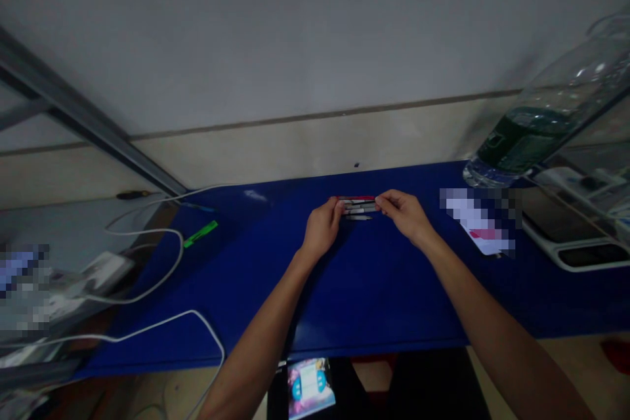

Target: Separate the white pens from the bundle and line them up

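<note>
Several slim pens (359,206) lie side by side over the middle of the blue table, one of them red (361,197). My left hand (323,226) is closed on their left ends, thumb and fingers pinched together. At their right ends my right hand (402,211) pinches with thumb and forefinger. A white-grey pen (359,217) lies nearest to me, just below the others; whether my left fingers touch it is unclear.
Right side: large clear bottle (524,138), white-framed device (581,230), white and pink packet (485,236). Left side: green item (201,234), white cable (167,282), metal post (108,125). A lit phone (311,387) is below the front edge of the blue table (236,302).
</note>
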Tool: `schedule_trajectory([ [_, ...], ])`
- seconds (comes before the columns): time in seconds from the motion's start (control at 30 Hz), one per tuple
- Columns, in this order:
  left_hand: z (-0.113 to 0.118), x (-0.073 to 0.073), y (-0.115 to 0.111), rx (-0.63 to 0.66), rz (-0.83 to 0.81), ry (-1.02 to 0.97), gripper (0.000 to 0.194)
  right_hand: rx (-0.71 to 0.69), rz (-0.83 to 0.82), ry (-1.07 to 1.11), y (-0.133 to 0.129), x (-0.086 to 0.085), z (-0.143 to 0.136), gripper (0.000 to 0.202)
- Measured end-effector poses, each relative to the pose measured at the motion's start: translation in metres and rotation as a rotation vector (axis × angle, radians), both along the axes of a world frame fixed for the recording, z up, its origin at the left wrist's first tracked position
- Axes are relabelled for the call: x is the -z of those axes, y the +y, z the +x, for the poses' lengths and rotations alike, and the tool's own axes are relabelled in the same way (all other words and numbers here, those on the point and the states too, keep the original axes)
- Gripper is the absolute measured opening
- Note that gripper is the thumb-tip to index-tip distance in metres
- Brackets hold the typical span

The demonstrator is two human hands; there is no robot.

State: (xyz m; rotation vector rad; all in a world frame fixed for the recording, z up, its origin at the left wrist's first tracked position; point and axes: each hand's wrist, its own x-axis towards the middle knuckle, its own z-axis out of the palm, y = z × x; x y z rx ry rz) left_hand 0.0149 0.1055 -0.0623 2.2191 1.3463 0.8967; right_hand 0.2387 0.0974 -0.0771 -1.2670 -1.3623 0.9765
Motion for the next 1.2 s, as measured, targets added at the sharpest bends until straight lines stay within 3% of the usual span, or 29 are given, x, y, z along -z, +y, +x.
schedule_trajectory([
  [0.23, 0.000, -0.002, -0.001, -0.046, -0.012, -0.014, 0.030, 0.015, -0.039, -0.114, -0.003, -0.003, -0.001, 0.051],
  [0.5, 0.000, -0.003, 0.000, -0.107, 0.025, -0.055, 0.043, -0.027, 0.001, 0.036, -0.001, -0.001, -0.004, 0.034],
  [0.77, 0.001, -0.006, -0.004, -0.062, 0.068, -0.098, 0.030, -0.009, -0.064, 0.022, -0.004, -0.002, -0.005, 0.049],
  [1.2, -0.003, -0.009, -0.004, -0.154, -0.004, -0.052, 0.044, -0.030, -0.022, 0.145, -0.002, 0.000, -0.012, 0.033],
])
